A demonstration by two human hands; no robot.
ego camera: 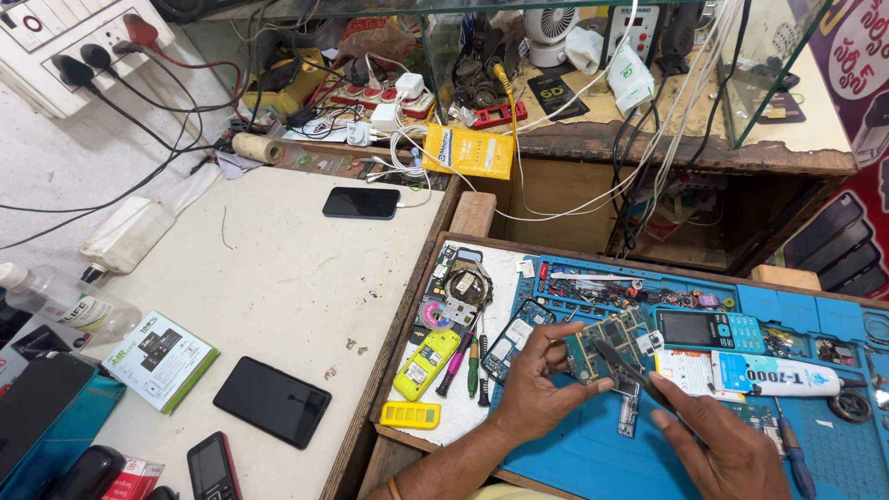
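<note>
Two hands, both mine, meet over the blue work mat (593,454) in the only view I have, the one from my head. My left hand (535,393) is closed on a green circuit board (604,344), fingertips pinching its near edge so the board tilts up toward my eyes, clear of the mat. My right hand (722,444) is wrapped around a dark pointed tool (630,370), held like a pen, with its tip lying across the board's lower part; I judge the pinch steadies the board against the tool's push.

Just beyond the board lies a keypad phone with teal keys (708,329), and to its right a white tube with a blue label (778,378), both within easy reach of my right hand. Left of the mat, on a white tray (463,407), a yellow phone shell (426,363) and several screwdrivers (468,361) lie side by side, near my left wrist. Small parts crowd the mat's far compartments.

Room to move is tight to the sides but open toward me: the near part of the mat under my wrists is mostly bare. The wooden rim of the tray runs just left of my forearm. Beyond it, the pale table (278,278) carries a black smartphone (271,401), well apart from my work.
</note>
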